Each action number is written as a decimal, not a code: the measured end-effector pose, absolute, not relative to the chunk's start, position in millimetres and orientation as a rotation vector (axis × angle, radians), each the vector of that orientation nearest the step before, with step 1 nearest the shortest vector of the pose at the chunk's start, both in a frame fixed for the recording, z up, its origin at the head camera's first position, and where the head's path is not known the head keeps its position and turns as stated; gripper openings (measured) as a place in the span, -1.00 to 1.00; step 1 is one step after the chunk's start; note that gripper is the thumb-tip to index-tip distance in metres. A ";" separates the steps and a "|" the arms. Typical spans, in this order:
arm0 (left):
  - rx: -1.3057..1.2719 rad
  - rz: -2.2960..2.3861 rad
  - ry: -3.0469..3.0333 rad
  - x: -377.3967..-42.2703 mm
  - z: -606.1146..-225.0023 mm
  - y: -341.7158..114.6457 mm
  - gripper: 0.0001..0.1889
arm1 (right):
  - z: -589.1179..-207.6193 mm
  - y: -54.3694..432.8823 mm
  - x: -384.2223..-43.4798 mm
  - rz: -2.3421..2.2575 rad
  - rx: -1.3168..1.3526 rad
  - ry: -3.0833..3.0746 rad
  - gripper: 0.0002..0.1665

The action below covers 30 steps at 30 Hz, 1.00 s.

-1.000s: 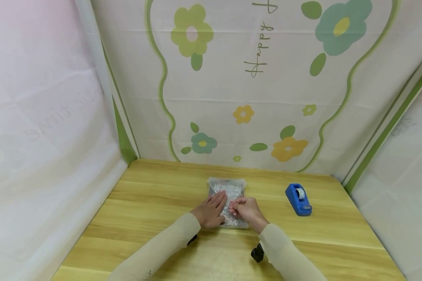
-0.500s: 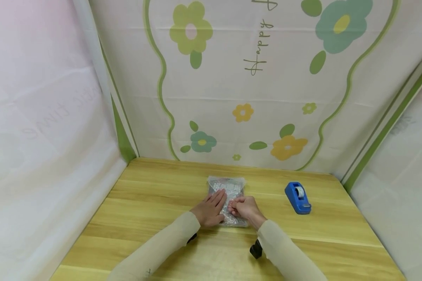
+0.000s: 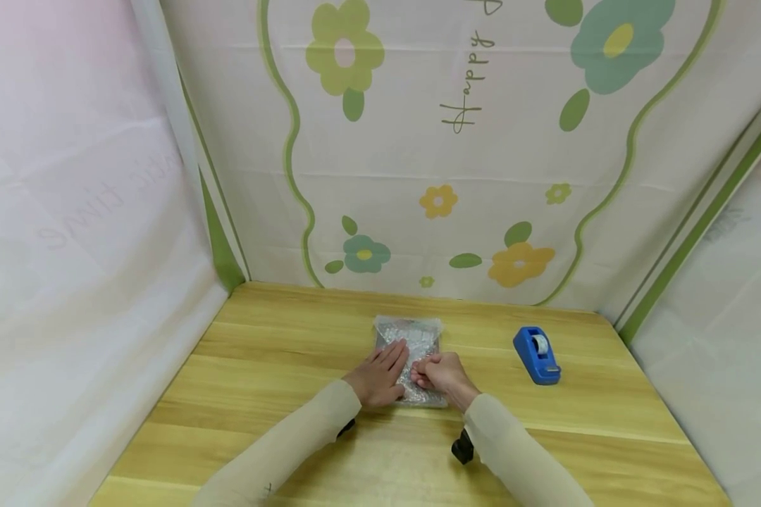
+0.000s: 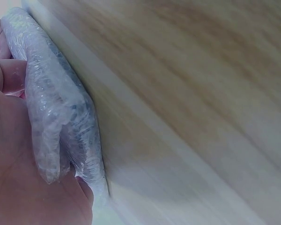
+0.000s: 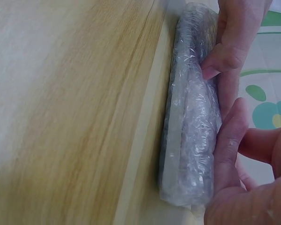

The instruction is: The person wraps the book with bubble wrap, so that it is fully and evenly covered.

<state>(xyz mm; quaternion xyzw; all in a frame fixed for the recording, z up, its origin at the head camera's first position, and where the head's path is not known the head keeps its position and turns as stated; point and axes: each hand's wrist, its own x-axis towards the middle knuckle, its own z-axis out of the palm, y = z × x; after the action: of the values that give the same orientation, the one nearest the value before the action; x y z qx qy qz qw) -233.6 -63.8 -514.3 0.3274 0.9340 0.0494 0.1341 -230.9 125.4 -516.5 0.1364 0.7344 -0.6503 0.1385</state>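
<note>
A flat, rectangular package in clear bubble wrap (image 3: pixel 420 332) lies on the wooden table, a dark surface showing through the plastic. My left hand (image 3: pixel 376 377) rests flat across its left side with the fingers extended. On the package's right part sits my right hand (image 3: pixel 445 376), fingers curled in against the wrap; nothing shows between them. From the right wrist view, the side of that hand (image 5: pixel 246 187) presses along the crinkled bubble wrap (image 5: pixel 192 122). In the left wrist view, a loose fold of wrap (image 4: pixel 49 140) hangs over the near end beside my left palm (image 4: pixel 18 154).
A blue tape dispenser (image 3: pixel 537 356) with a roll of tape stands on the table (image 3: pixel 279 352) to the right of the package. Flower-printed cloth (image 3: pixel 393 155) hangs behind the table, with more cloth at both sides. Black wrist mounts (image 3: pixel 463 448) show under the sleeves.
The whole head view has shifted up slightly. Both hands keep their places on the package, with hardly any movement of the right fingers.
</note>
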 end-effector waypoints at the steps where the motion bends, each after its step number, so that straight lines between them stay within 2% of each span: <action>1: 0.950 0.141 2.707 -233.9 -514.7 -63.9 -0.21 | -516.3 125.4 -230.7 -1.881 0.393 2.124 -0.80; 16: 0.959 0.157 2.701 -235.3 -514.9 -64.9 -0.21 | -514.4 124.7 -229.4 -1.854 0.386 2.139 -0.80; 30: 0.961 0.146 2.697 -235.9 -514.9 -64.9 -0.22 | -515.1 126.4 -237.4 -1.799 0.439 2.132 -0.65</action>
<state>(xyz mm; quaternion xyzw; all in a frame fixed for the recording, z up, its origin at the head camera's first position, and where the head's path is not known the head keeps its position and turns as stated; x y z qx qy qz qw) -235.9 -64.9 -514.9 0.3322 0.9319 0.0505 0.1369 -237.4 126.4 -515.1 0.1537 0.7455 -0.6289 0.1581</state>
